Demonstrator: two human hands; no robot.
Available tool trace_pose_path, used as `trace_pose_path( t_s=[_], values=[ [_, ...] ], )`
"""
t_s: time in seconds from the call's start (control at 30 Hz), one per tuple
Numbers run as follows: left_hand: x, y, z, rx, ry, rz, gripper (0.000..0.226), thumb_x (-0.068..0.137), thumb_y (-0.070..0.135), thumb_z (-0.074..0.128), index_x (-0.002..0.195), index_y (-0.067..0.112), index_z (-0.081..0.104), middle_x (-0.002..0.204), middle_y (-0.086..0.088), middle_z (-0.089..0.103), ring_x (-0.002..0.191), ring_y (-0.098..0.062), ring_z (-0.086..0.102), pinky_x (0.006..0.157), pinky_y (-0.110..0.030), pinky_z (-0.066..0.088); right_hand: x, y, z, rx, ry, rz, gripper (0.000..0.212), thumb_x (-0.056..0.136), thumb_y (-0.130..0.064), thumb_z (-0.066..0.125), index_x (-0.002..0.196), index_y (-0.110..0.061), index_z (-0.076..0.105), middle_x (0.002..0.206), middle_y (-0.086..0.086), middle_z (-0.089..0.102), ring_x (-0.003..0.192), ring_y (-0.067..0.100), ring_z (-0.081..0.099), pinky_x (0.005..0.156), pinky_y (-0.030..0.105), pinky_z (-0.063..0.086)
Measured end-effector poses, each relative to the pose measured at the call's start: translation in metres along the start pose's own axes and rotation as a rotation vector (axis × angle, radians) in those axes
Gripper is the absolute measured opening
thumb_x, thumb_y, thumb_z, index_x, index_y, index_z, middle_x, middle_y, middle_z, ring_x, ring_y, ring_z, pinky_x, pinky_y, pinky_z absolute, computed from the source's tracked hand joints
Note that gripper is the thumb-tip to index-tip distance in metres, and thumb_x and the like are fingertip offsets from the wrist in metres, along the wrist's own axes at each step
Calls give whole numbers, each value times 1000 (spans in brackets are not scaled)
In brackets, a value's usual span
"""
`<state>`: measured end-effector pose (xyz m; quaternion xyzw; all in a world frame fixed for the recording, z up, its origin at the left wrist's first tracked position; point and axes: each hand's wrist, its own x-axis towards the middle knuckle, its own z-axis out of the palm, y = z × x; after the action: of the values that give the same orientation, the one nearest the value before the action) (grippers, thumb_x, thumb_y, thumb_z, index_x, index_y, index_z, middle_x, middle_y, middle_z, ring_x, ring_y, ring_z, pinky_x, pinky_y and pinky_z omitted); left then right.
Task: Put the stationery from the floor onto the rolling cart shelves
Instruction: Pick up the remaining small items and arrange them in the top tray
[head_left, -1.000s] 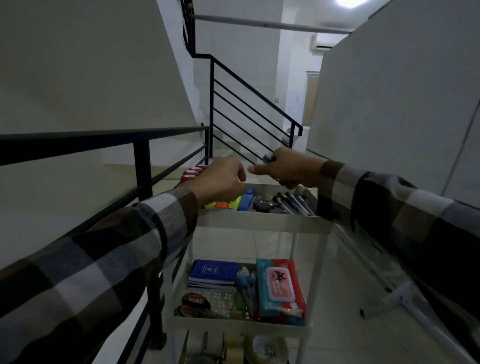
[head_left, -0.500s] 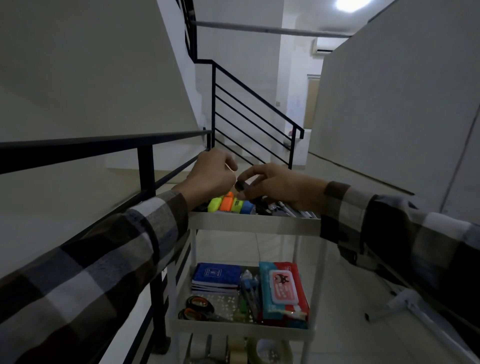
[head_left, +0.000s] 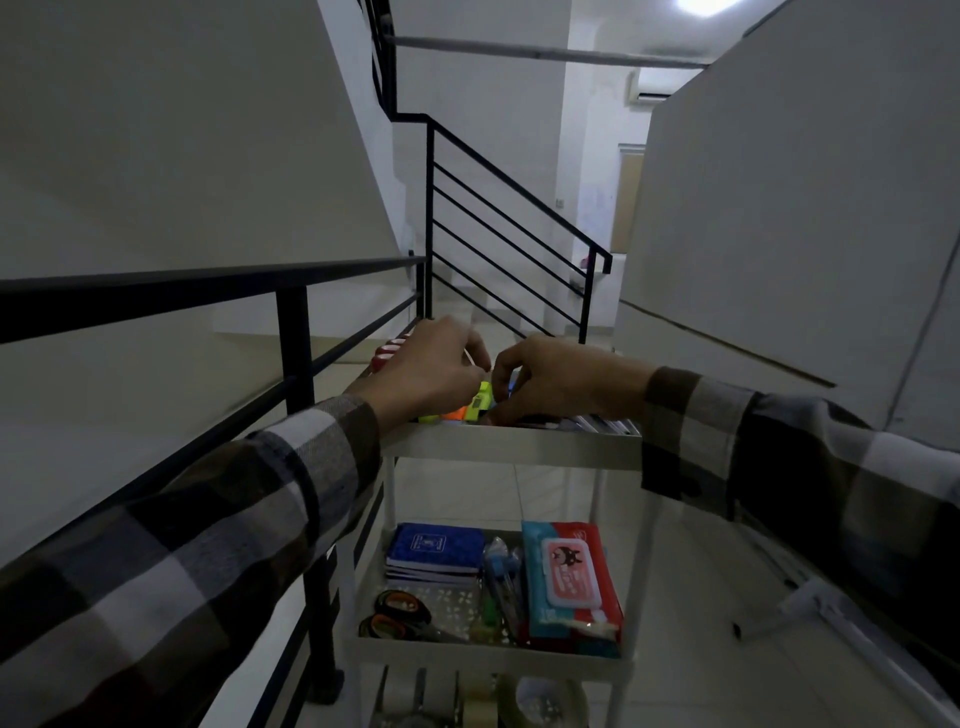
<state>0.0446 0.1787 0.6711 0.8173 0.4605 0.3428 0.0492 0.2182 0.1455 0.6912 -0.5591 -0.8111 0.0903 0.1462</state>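
The white rolling cart (head_left: 519, 448) stands in front of me beside the railing. Both hands are over its top shelf. My left hand (head_left: 431, 370) is closed, with a thin white piece showing at its fingertips. My right hand (head_left: 563, 378) curls down into the shelf next to the green and orange highlighters (head_left: 475, 406); what its fingers grip is hidden. Pens (head_left: 597, 423) lie on the right of the top shelf and red-capped items (head_left: 387, 351) on the far left. The middle shelf holds blue notebooks (head_left: 435, 552), a red wipes pack (head_left: 569, 577), tape rolls (head_left: 396, 613) and bagged pens (head_left: 503, 577).
A black metal railing (head_left: 293, 332) runs close along the cart's left side, with a stair rail (head_left: 519, 228) beyond. A white wall (head_left: 779, 234) is on the right. A white stand leg (head_left: 810, 603) lies on the tiled floor at lower right. The bottom shelf (head_left: 483, 701) holds more rolls.
Both hands have dropped lower into the top shelf and drawn close together. The small dark item seen in my right fingers earlier is now out of sight.
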Motion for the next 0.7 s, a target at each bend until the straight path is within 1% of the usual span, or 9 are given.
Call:
trace_pose_path(
  t_s=[0.1,0.23,0.27,0.33,0.4,0.5,0.57,0.63,0.7],
  values=[
    [1,-2,1,-4,13,-25,19,99,11,63,114,13,75,93,-5,74,88,-16,73,84,-38,65,-1,-5,0,-120,-21,-52,20,93,-30,73,111,-21,69,103,-6,62,83,5,55,71,18,42],
    [-1,-4,0,-47,-15,-33,17,99,12,63,112,15,74,90,-1,72,86,-16,74,83,-42,66,-2,-12,-18,-239,-167,-75,21,92,-14,72,112,-21,71,97,-15,58,85,4,57,72,18,43],
    [-1,-4,1,-54,-21,-30,17,99,11,64,112,15,74,89,0,71,86,-17,74,83,-43,66,-2,-12,-22,-223,-208,-71,24,92,-11,72,112,-22,72,100,-13,61,89,7,60,76,20,47],
    [-1,-4,2,-59,-32,-28,16,99,12,64,112,16,74,91,-1,72,88,-18,74,82,-43,66,-2,-9,-26,-148,-267,-76,29,91,-5,71,115,-22,71,112,-6,66,102,13,65,88,29,55],
    [-1,-4,4,-65,-51,-29,16,100,12,64,112,17,74,93,-3,73,87,-18,75,78,-42,67,-1,-5,-23,-105,-255,-98,31,92,-4,69,119,-21,71,120,-3,68,109,15,65,96,33,55],
    [-1,-6,8,-77,-78,-16,19,100,13,66,117,17,73,90,2,72,83,-12,73,70,-31,65,3,2,-16,-91,-149,-126,26,91,-8,73,115,-17,73,113,-4,71,103,11,67,95,30,54],
    [-1,-8,11,-78,-94,0,18,98,16,69,115,21,73,89,8,70,82,-5,70,64,-19,56,3,10,-14,-58,-105,-143,19,89,-11,77,106,-18,72,107,-5,72,97,9,70,91,28,58],
    [-1,-8,12,-64,-126,22,13,96,21,72,105,30,73,90,13,69,82,0,66,63,-12,46,1,19,-16,-23,-98,-159,18,88,-11,78,101,-21,71,108,-6,73,97,8,72,88,26,60],
    [-2,-7,11,-54,-168,42,15,93,27,76,91,39,69,90,14,71,83,2,67,63,-10,44,-3,28,-15,-7,-97,-175,19,88,-10,77,98,-26,72,109,-7,73,100,7,72,89,27,61]
  ],
)
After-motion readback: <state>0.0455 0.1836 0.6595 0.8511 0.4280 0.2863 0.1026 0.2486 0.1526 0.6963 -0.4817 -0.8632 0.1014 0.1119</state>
